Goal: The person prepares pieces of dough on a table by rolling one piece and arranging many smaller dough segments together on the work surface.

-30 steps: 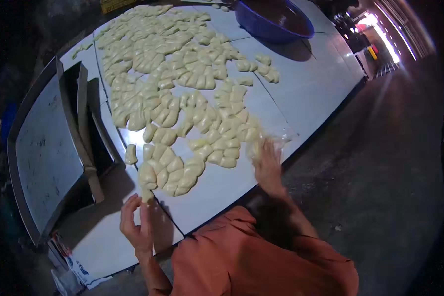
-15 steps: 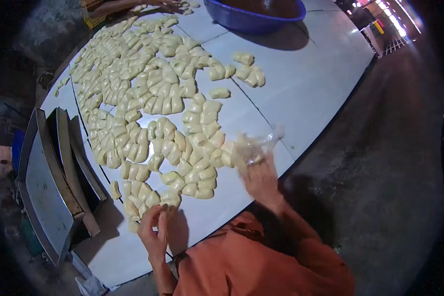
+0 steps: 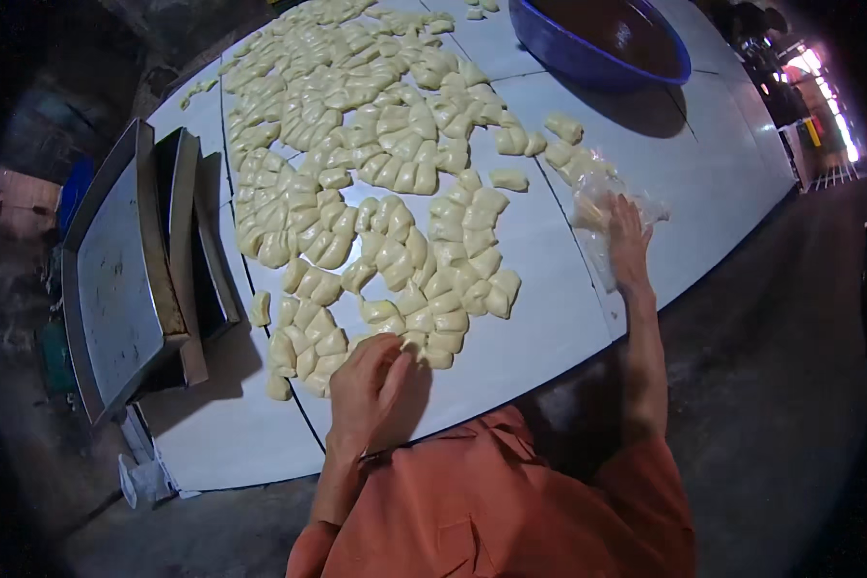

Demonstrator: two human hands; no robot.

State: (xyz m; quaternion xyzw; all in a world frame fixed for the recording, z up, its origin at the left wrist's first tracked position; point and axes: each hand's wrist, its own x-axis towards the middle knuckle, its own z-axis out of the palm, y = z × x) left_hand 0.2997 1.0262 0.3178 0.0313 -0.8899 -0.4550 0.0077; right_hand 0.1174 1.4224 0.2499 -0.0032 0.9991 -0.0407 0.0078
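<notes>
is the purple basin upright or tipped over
Upright: the purple basin sits on the white tabletop with its open mouth facing up, brown showing inside.

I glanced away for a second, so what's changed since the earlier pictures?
The right hand moved away and rightward with the clear plastic, to the small outlying dough group. The left hand moved rightward along the near edge of the main dough pieces. The purple bowl and metal trays stayed put.

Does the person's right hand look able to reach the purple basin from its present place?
Probably yes, with a forward stretch: between the right hand and the purple basin, mainly bare white table shows, although the hand is on clear plastic.
</notes>
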